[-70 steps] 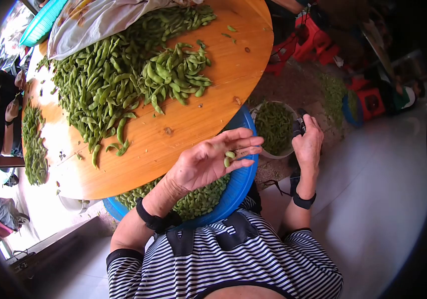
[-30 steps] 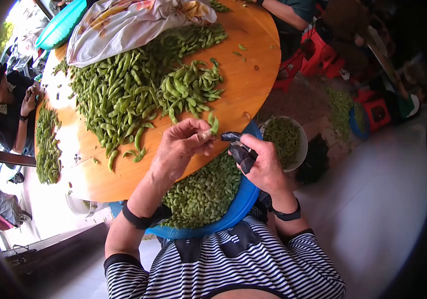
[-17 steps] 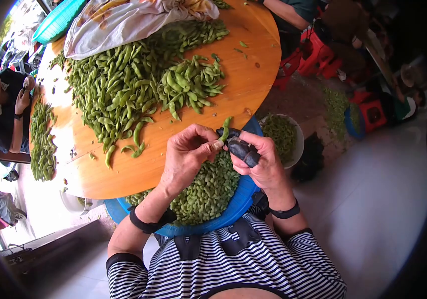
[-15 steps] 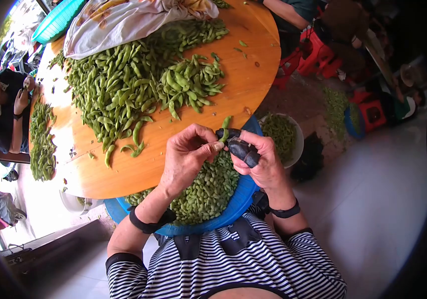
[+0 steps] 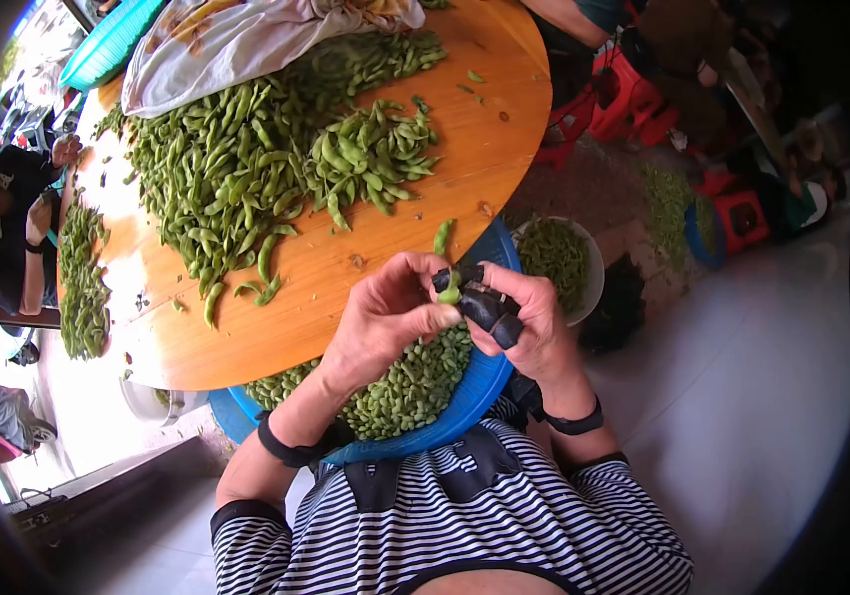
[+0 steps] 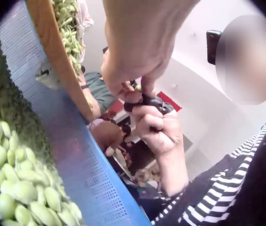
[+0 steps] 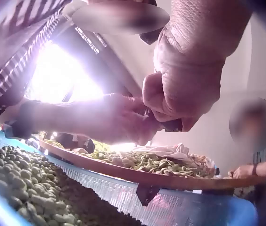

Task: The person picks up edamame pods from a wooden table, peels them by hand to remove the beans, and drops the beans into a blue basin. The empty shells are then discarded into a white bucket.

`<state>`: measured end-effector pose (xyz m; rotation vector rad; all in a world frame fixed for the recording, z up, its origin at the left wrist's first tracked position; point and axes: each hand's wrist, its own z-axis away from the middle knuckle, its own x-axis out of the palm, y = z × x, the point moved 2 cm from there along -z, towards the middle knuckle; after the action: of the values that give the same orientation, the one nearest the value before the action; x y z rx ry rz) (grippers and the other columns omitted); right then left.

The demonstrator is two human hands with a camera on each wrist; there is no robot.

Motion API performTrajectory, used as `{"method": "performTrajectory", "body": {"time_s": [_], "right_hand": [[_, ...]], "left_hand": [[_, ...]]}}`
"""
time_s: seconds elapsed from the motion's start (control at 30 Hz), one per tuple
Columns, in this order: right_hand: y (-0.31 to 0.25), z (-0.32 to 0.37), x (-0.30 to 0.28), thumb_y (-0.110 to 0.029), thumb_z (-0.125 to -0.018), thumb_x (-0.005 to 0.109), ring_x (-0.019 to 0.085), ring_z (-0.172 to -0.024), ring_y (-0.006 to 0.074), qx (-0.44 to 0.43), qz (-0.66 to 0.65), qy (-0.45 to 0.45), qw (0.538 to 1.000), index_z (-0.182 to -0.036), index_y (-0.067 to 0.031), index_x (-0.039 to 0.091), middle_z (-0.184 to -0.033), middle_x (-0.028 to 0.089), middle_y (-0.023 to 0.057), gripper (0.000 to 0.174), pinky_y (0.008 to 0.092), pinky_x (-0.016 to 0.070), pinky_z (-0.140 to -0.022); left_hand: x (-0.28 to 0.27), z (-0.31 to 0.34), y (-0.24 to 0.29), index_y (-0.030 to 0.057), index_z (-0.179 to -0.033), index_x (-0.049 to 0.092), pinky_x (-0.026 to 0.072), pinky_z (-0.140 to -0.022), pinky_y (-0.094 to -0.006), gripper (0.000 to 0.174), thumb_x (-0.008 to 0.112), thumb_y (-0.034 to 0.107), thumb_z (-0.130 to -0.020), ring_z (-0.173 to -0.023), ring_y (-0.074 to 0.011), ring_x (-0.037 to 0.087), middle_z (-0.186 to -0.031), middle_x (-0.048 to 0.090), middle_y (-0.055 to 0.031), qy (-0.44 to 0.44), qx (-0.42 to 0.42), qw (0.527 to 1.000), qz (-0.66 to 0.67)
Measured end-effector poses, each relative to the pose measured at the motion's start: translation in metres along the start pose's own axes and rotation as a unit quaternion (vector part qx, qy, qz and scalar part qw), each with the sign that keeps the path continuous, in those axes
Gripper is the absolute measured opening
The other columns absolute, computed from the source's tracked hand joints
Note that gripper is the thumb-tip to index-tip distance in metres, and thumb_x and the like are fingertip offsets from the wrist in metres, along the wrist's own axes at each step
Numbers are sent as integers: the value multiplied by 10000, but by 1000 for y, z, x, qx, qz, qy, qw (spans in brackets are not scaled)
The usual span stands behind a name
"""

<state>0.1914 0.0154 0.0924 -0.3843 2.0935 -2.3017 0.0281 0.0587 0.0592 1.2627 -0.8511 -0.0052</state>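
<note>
Head view: the left hand [image 5: 375, 322] pinches a soybean pod [image 5: 450, 291] at the black tool [image 5: 490, 315] gripped by the right hand [image 5: 536, 325], near the wooden table's [image 5: 484, 119] edge. Left wrist view: a gap parts both hands from the blue basket's [image 6: 102, 179] rim. Right wrist view: both clear the table's edge.

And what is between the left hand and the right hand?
In the head view, a green pod and a black tool are there; the left hand pinches the pod, the right hand holds the tool.
</note>
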Motion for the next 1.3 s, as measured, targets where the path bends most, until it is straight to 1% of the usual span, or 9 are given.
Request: {"method": "performTrajectory", "body": {"time_s": [0.17, 0.23, 0.5, 0.7, 0.93, 1.07, 1.17, 1.23, 1.3], "right_hand": [[11, 8, 0, -60, -754, 549, 481, -667, 179, -15, 179, 44, 983, -797, 29, 450, -726, 404, 90, 140, 317, 389, -594], [6, 11, 3, -26, -720, 567, 495, -648, 260, -96, 289, 63, 950, -816, 30, 478, -733, 426, 115, 142, 342, 405, -592], [4, 18, 3, 42, -657, 618, 541, -702, 325, -189, 419, 151, 875, -856, 0, 519, -795, 454, 132, 226, 407, 423, -600], [-2, 24, -87, 95, -688, 515, 566, -896, 446, -33, 614, 306, 727, -1038, 51, 538, -926, 560, 243, 354, 468, 457, -797], [3, 25, -93, 94, -683, 529, 583, -848, 440, -8, 569, 295, 768, -927, 52, 525, -881, 576, 249, 247, 448, 455, -736], [4, 19, -73, 83, -713, 560, 571, -730, 396, -58, 441, 257, 858, -834, 24, 520, -773, 572, 197, 141, 385, 453, -668], [1, 14, -51, 49, -779, 563, 576, -643, 121, -47, 283, 176, 942, -879, 17, 611, -711, 615, 74, 115, 278, 455, -589], [5, 12, -44, -25, -845, 571, 510, -605, 27, -4, 172, 103, 980, -892, 17, 632, -690, 573, 2, 88, 203, 405, -531], [4, 10, -30, -83, -876, 589, 486, -590, 9, 27, 37, 61, 997, -888, 24, 633, -664, 542, -18, 116, 180, 379, -505]], "left_hand": [[-1, 12, 8, -57, -1189, 530, 475, -621, -294, 387, 699, 22, -850, -754, -145, 589, -878, 599, -55, 5, 37, 920, -391], [4, 12, 8, -47, -1201, 533, 475, -635, -342, 380, 601, -84, -829, -717, -269, 590, -861, 574, -145, -30, 242, 823, -513], [3, 5, 2, -3, -1306, 494, 526, -710, -360, 516, 517, -88, -797, -763, -252, 646, -918, 647, -160, -43, 11, 946, -323], [2, -7, 13, 16, -1223, 571, 522, -716, -334, 431, 689, 27, -808, -774, -194, 676, -901, 690, -113, 13, 12, 832, -554], [-1, -47, -6, 23, -922, 627, 509, -638, -424, 190, 700, 147, -798, -756, -339, 611, -794, 561, -127, 96, 116, 667, -730], [-13, -46, -3, 16, -992, 619, 513, -630, -400, 220, 677, 100, -797, -717, -301, 621, -810, 596, -130, 77, 142, 672, -723], [-5, -37, 14, 8, -1025, 618, 488, -560, -316, 206, 641, 53, -826, -621, -193, 610, -756, 630, -92, 38, 142, 810, -567], [4, -24, 19, 5, -1016, 631, 427, -513, -224, 141, 596, 41, -885, -567, -89, 566, -685, 624, -43, 12, -131, 953, -272], [8, -13, 18, 13, -1005, 635, 379, -478, -184, 111, 579, 75, -931, -534, -51, 539, -641, 584, 0, 9, -141, 965, -220]]}}
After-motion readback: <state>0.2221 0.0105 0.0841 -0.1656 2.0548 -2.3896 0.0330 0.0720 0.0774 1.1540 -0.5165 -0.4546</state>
